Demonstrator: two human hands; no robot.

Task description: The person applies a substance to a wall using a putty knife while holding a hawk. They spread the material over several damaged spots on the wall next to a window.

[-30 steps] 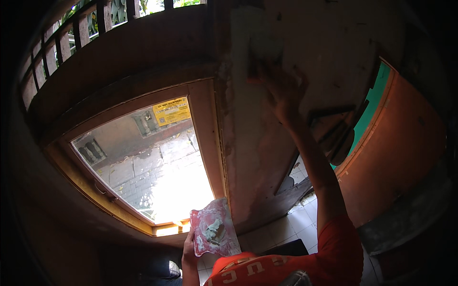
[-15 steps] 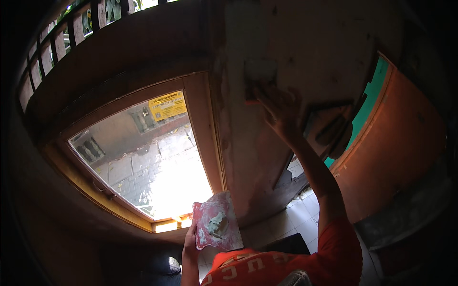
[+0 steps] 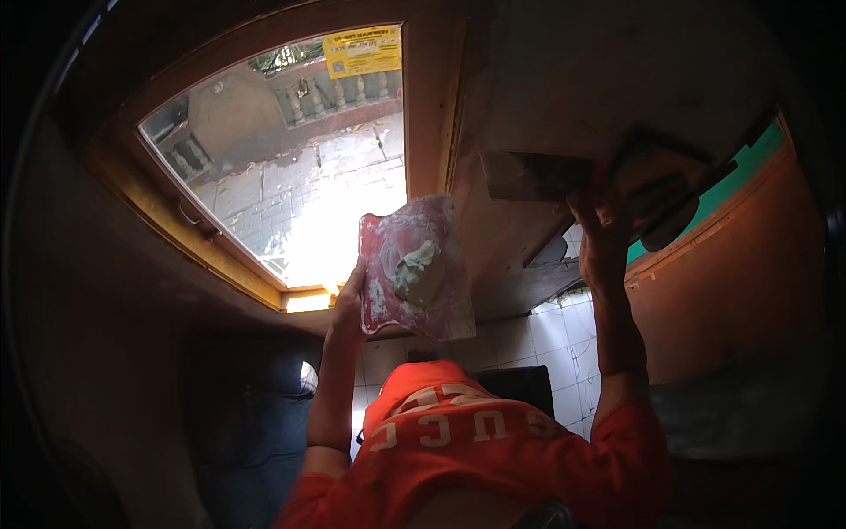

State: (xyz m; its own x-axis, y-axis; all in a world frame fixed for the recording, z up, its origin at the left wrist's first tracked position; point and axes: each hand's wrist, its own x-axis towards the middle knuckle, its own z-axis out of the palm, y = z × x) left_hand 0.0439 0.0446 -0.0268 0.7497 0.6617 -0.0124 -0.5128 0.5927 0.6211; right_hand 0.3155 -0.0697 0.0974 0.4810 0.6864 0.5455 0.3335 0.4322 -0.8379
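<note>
My left hand [image 3: 351, 295] grips the left edge of a smeared red board [image 3: 388, 234], held out in front of my chest. A soft mound of pale greenish-white putty [image 3: 418, 275] lies on the board's middle, with thinner smears round it. At the right, my right hand [image 3: 603, 225] is raised, its fingers closed on the right end of a wide flat scraper [image 3: 533, 176]. The scraper's blade is close to the dark wall [image 3: 564, 88]; I cannot tell whether it touches. Its grip is lost in shadow.
Left of the board is a wood-framed glass pane [image 3: 291, 159] with a yellow sticker [image 3: 363, 51]. A dark angular fixture [image 3: 661, 176] is on the wall beside my right hand. Below are white floor tiles [image 3: 568, 331] and a dark padded seat-like shape [image 3: 242, 423].
My right hand and scraper have come down and to the right along the wall, the blade now turned sideways. The board has risen in view, and the whole view has tilted downward.
</note>
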